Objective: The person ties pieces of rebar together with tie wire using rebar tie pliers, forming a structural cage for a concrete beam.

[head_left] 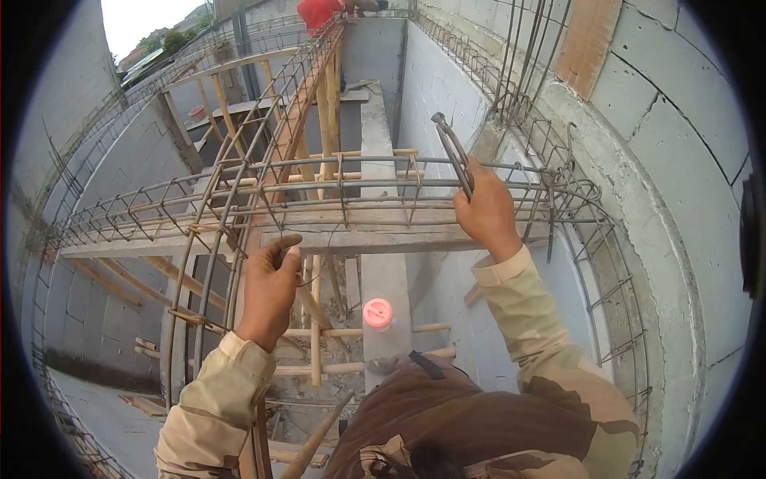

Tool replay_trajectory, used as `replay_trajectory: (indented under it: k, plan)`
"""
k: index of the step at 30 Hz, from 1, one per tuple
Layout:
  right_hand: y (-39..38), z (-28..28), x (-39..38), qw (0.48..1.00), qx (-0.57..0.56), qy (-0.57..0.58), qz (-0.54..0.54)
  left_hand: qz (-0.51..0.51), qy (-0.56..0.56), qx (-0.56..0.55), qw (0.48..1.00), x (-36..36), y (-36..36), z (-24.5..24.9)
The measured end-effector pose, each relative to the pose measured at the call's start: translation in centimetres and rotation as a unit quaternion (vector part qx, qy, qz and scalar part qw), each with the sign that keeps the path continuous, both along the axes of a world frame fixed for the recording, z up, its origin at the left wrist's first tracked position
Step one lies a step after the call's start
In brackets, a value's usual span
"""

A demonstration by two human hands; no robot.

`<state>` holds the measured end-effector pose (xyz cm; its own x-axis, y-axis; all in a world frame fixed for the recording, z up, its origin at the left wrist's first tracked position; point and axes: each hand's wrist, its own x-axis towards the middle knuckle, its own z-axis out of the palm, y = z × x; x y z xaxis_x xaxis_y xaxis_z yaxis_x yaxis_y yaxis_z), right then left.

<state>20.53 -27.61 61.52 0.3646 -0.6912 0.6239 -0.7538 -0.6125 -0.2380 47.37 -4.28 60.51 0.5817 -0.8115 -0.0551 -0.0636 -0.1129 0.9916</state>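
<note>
Fingers of right hand (488, 209): clamped round the handles of pincers (439, 120). Fingers of left hand (268, 295): curled, thumb and index tips close together; thin wire (329, 249) looping just beside; whether gripped, cannot tell. Surface beyond and between both sets of fingers: rebar cage (343, 185), laid crosswise over grey ledge (383, 238). Room: open to sky (136, 24) at far left; block wall (686, 120) right of right fingers; bamboo poles (316, 319) below left fingers; pink lid (377, 313) lower down, between the hands; person in red (319, 12) far ahead of the fingers. Pincers: above rebar cage, head forward of right fingers, pointing away and slightly left; long axis slanting back to right palm, across bars.
</note>
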Motion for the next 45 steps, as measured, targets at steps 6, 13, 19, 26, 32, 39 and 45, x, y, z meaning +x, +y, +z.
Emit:
replay_trajectory:
  k: [6,13,19,26,32,39,45]
  plan:
    - [-2.2,-0.5,1.2,0.981,0.110,0.133,-0.089,-0.055,0.093,-0.031,0.994,-0.4,0.3,1.1]
    - [-2.3,0.4,0.7,0.980,0.122,0.153,-0.044,-0.148,0.280,-0.035,0.948,-0.5,0.6,2.8]
    - [3.0,4.4,-0.2,0.996,-0.057,-0.036,0.061,-0.146,0.397,-0.056,0.904,0.1,0.7,3.0]
    - [15.6,0.2,9.8,0.874,0.114,-0.286,0.376,-0.086,0.315,-0.140,0.935,-0.2,0.3,2.2]
    - [16.1,-4.9,15.7,0.880,0.070,-0.338,0.325,-0.020,0.215,-0.174,0.961,-1.0,0.5,1.6]
    - [16.3,-1.4,14.9,0.551,0.556,-0.469,0.410,-0.018,0.245,-0.171,0.954,-1.3,0.9,2.8]
    - [14.7,-2.7,15.4,0.624,0.540,-0.388,0.411,-0.019,0.112,-0.201,0.973,-0.2,0.5,2.0]
